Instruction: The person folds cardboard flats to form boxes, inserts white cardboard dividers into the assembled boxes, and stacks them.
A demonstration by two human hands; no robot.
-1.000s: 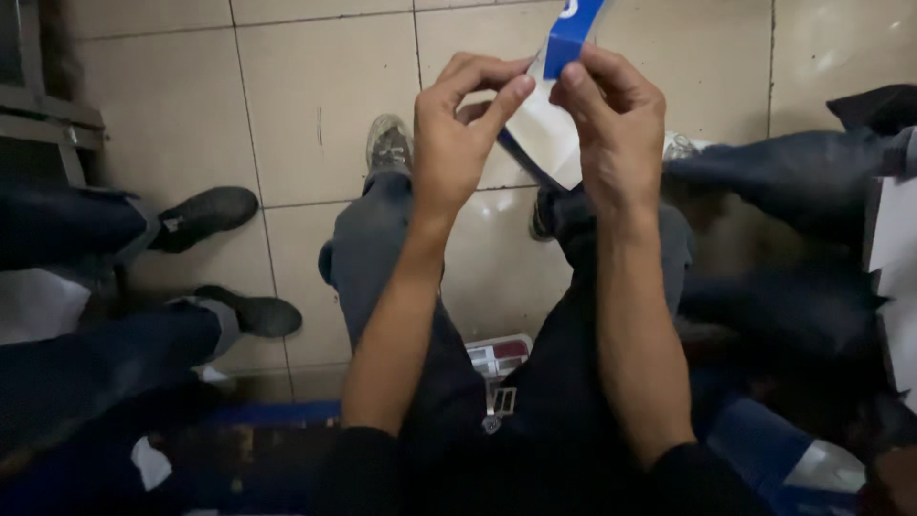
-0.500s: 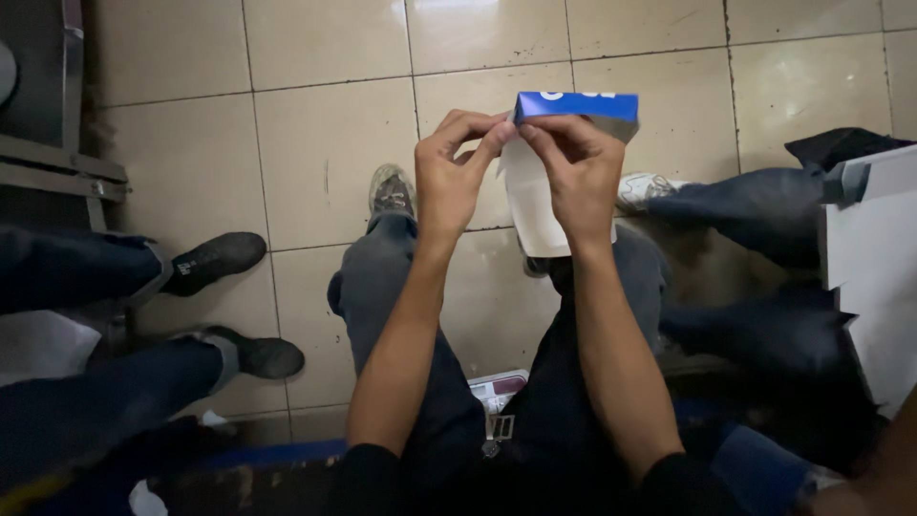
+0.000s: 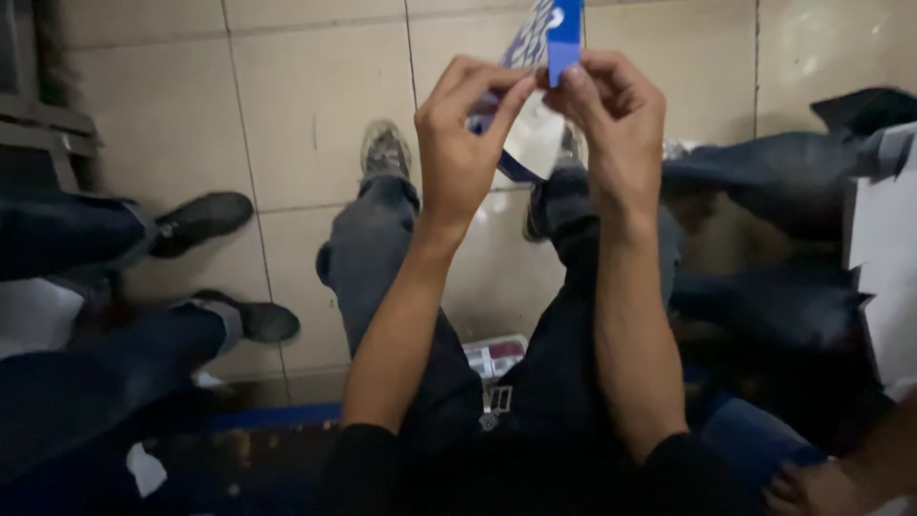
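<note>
The small blue and white paper box (image 3: 546, 57) is up in front of you, high above your knees and the tiled floor (image 3: 315, 115), and its top goes out of the picture. It looks flat and only partly folded, so go slow. Your left hand (image 3: 463, 143) pinches its left edge with the thumb and pointer finger closed tight on the white flap. Your right hand (image 3: 611, 119) does the same on the right side, fingers curled in and shut on the blue part. Keep both pinches close to the fold line, so the thin card bends where you want and does not tear. Press evenly with both thumbs. Other people's legs and dark shoes (image 3: 205, 215) are near on your left, and white sheets (image 3: 888, 258) lie to your right, so keep your elbows in.
</note>
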